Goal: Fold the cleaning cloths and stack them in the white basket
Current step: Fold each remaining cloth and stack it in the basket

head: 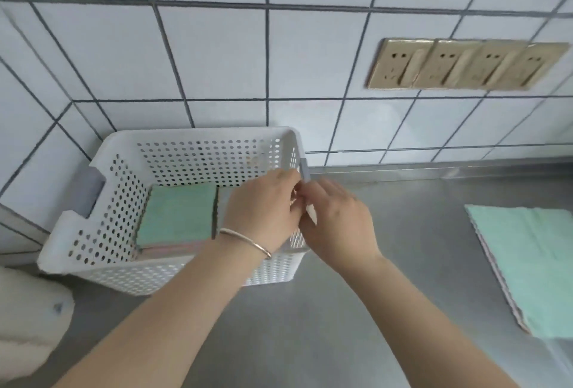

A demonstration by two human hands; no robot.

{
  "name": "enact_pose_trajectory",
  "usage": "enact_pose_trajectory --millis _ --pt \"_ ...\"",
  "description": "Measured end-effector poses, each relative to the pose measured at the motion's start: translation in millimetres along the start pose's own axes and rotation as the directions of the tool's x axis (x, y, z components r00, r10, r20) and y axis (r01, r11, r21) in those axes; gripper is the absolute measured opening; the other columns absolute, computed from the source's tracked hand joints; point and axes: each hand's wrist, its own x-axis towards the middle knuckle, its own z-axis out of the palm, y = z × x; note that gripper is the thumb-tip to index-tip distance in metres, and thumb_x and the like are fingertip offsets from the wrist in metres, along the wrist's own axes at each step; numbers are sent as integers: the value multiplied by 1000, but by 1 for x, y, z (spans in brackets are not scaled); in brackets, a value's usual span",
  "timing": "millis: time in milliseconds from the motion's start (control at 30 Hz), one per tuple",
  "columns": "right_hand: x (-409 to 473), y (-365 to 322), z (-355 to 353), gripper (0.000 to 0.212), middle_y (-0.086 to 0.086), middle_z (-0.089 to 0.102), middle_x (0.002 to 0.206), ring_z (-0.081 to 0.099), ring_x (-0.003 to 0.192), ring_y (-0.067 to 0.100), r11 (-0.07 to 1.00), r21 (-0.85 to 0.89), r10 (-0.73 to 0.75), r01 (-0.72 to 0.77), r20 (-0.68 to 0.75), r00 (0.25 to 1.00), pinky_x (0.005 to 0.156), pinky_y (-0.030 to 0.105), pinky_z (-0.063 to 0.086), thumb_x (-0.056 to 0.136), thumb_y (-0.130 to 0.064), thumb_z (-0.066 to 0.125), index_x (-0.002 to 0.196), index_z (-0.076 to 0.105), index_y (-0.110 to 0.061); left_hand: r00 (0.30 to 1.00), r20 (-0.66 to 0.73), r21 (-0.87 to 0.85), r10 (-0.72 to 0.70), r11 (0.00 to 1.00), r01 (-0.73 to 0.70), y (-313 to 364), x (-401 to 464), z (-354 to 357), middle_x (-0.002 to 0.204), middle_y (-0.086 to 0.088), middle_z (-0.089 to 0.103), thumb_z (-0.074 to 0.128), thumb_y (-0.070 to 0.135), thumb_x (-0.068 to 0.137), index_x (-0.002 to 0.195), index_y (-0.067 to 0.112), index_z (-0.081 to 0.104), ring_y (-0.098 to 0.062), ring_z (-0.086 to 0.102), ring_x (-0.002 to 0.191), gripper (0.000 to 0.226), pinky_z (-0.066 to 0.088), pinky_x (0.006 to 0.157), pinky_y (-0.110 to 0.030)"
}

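In the head view, a white basket (124,189) with perforated walls is seen at centre left of the frame, set on a steel surface (310,325) against a tiled wall (217,62). Folded cloths (178,217), green on top, are stacked inside the basket's left part.

The left hand (263,211) is held over the basket's right side, a bangle (245,240) worn at its wrist. The right hand (338,226) is placed just beside it, at the basket's right rim. The fingers of both hands are curled and brought together at the rim near a grey handle (304,167). Whether anything is pinched between them cannot be told, as that spot is blurred.

At the right edge of the frame, an unfolded green cloth (527,263) is laid flat on the surface, well apart from the basket. A row of beige sockets (465,65) is mounted on the wall at upper right. A pale rounded object (28,319), not identifiable, is seen at lower left.
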Motion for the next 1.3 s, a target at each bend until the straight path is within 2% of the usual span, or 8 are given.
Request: enact_pose_trajectory --millis 100,200,333,567,700,900,1100,1300 --pt "-47 39 -23 14 -4 57 63 56 56 20 997 -16 77 -79 -73 994 41 21 32 61 -12 63 74 65 -16 997 -20 -104 78 991 -80 50 -10 30 74 1 63 54 30 77 80 20 59 -28 63 67 12 39 52 -28" --pt "-95 79 -39 14 -5 57 61 57 57 19 986 -38 158 -161 -82 984 43 19 32 66 -16 54 75 64 -17 993 73 -152 93 985 -81 101 -17 66 89 2 66 56 32 84 91 23 60 -28 63 82 12 41 61 -31" --pt "-160 151 -63 20 -6 58 62 58 57 17 946 -95 309 -309 -10 951 42 19 34 58 -15 66 77 66 -21 971 189 -201 145 974 -106 180 -19 129 104 4 65 52 36 88 102 25 59 -23 61 96 19 41 72 -30" --pt "-258 275 -84 15 -10 59 61 59 54 13 860 -95 510 -501 158 846 40 16 33 59 -15 71 69 62 -22 922 356 -177 151 980 -93 283 -20 229 103 10 68 49 39 90 103 27 59 -14 61 96 20 43 73 -25" --pt "-295 342 -95 17 -8 61 63 62 60 17 826 -145 564 -545 226 794 41 22 42 58 -12 75 69 66 -21 889 435 -147 146 985 -90 324 -11 279 107 9 66 50 36 90 104 26 59 -15 61 99 19 46 80 -27" --pt "-327 405 -107 29 -5 62 71 60 66 21 819 -165 574 -550 245 781 50 28 50 50 -5 83 71 68 -18 866 471 -164 167 981 -101 370 -12 334 107 9 59 55 29 85 100 26 61 -17 58 102 17 46 79 -29" --pt "-336 427 -99 30 -4 62 74 60 68 23 839 -99 541 -535 264 798 52 28 49 49 -4 79 74 66 -16 845 475 2 245 960 -280 387 -13 353 72 9 57 82 37 42 68 29 60 -13 61 61 35 44 40 -24" --pt "-337 438 -93 28 -3 60 77 58 68 22 852 -70 516 -519 279 810 55 28 49 52 -10 77 76 66 -17 813 444 6 376 906 -422 390 -7 362 59 8 58 78 28 44 62 24 64 -14 60 54 24 45 46 -22"
